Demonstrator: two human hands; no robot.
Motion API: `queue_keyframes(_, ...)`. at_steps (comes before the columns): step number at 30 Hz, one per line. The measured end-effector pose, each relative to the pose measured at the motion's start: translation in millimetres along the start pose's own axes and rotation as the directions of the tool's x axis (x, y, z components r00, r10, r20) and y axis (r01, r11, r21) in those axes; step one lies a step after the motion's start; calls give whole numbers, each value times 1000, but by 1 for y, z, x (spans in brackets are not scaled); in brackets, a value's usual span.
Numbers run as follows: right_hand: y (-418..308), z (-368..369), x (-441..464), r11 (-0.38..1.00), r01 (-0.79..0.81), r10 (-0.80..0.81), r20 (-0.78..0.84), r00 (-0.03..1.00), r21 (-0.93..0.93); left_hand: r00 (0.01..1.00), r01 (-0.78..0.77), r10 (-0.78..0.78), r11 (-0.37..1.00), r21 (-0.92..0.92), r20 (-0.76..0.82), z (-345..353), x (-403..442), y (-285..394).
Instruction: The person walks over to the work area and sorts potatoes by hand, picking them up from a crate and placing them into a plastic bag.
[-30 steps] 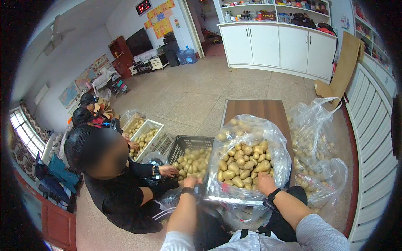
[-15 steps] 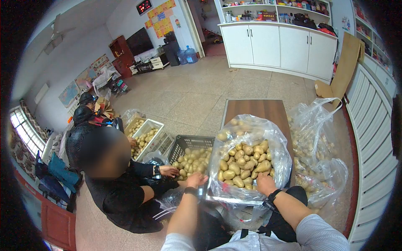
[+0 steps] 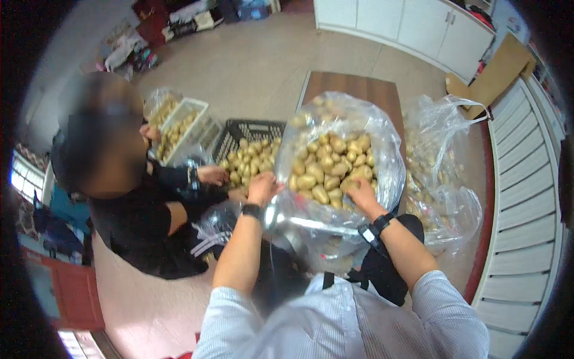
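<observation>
A large clear plastic bag (image 3: pixel 388 161) stands open in front of me, filled with potatoes (image 3: pixel 329 157). My left hand (image 3: pixel 263 188) is closed at the bag's near left rim, fingers pinching the plastic. At the near right of the pile, my right hand (image 3: pixel 360 196) has its fingers curled round a potato (image 3: pixel 361 174), which partly hides them. To the left of the bag is a dark grey plastic crate (image 3: pixel 226 141) that also holds potatoes.
A co-worker in black (image 3: pixel 128 221) sits at my left, one hand (image 3: pixel 212 175) by the crate. Beyond are a white crate (image 3: pixel 200 106) of potatoes and a brown tabletop (image 3: pixel 353 85). Filled plastic bags (image 3: pixel 445 146) stand on the right, beside a white slatted panel (image 3: pixel 517 197).
My view has tilted downward, so the scene sits higher in the picture. A potato now shows at my right fingers. My left hand stays by the bag's left rim.
</observation>
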State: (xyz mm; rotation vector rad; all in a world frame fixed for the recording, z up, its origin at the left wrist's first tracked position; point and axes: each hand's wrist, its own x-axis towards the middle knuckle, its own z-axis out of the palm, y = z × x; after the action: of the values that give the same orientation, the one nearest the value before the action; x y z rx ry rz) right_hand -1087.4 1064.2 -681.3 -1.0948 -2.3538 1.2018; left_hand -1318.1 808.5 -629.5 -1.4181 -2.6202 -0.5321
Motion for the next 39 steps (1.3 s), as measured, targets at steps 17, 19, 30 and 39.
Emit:
queue_keyframes(17,-102,-24,-28,466,-612,108,646,756,639,696,621,-244,-267,-737,675,-9,13,62)
queue_keyframes(19,-107,-18,-32,511,-649,90,716,692,564,682,661,-202,-241,-711,703,-9,12,66)
queue_keyframes(30,-122,-15,-43,640,-610,196,669,717,467,668,744,120,-114,-659,734,-18,6,98)
queue_keyframes(39,-107,-3,-30,825,-310,57,477,877,472,739,671,91,-189,-717,668,-14,5,80)
